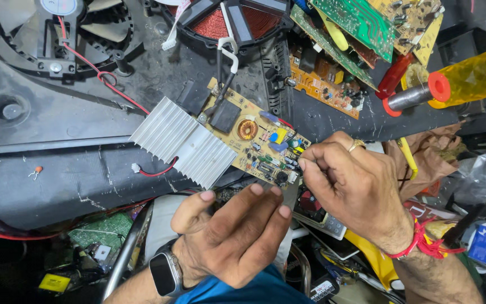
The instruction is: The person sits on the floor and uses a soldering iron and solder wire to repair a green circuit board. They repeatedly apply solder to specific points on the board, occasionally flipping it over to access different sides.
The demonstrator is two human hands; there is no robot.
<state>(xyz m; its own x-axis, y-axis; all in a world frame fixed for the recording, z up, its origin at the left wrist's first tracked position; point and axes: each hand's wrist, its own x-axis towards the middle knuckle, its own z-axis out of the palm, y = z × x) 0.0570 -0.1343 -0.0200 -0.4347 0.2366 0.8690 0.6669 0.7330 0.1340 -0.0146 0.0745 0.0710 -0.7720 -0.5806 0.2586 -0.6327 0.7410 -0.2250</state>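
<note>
A tan circuit board point(251, 141) with a ribbed aluminium heat sink point(184, 141) lies tilted on a black plastic housing point(57, 174). It carries a copper toroid coil, a black relay and small blue and yellow parts. My left hand point(234, 233), wearing a smartwatch, cups under the board's near edge with fingers spread, supporting it. My right hand point(347, 183), with a ring and a red wrist thread, pinches its fingertips at the board's right corner among the small components. Whether something tiny sits between those fingertips is hidden.
A black fan point(57, 34) sits top left with a red wire point(105, 79) running down. A copper induction coil point(220, 22), green and orange circuit boards point(344, 34), and a yellow-handled screwdriver point(468, 79) lie at the top right. Loose boards and clutter fill the floor below.
</note>
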